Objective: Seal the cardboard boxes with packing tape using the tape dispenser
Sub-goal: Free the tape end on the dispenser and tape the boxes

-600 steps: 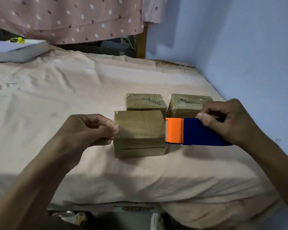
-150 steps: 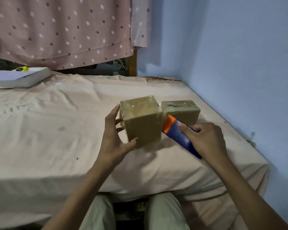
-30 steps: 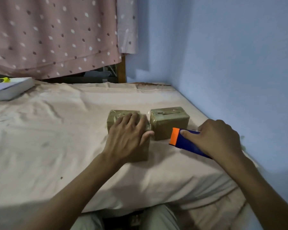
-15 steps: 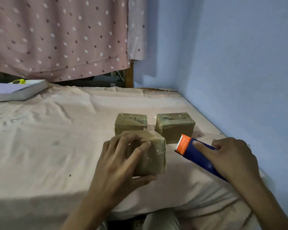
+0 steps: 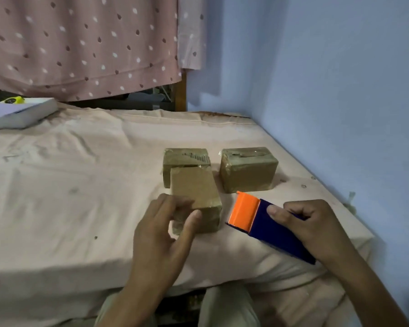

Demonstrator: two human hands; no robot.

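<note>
Three brown taped cardboard boxes sit on the bed. The near box [image 5: 194,185] lies in front of the back-left box [image 5: 187,156], and a third box [image 5: 247,171] stands to the right. My left hand [image 5: 161,232] holds the near box's front-left corner, blurred fingers over the top edge and thumb on the front face. To the right of that box, my right hand [image 5: 312,223] grips the blue tape dispenser [image 5: 257,223]. The dispenser's orange end points up and left, a small gap from the box.
The boxes rest on a bed with a pink sheet [image 5: 80,185]. A blue wall [image 5: 340,90] runs along the bed's right side. A white book [image 5: 19,112] with a yellow object [image 5: 11,99] on it lies far left. A dotted pink curtain [image 5: 80,43] hangs behind.
The near box now lies flat and squared up in front of the back-left box. My left hand has slid back from covering its top to its front-left corner. The dispenser has barely moved.
</note>
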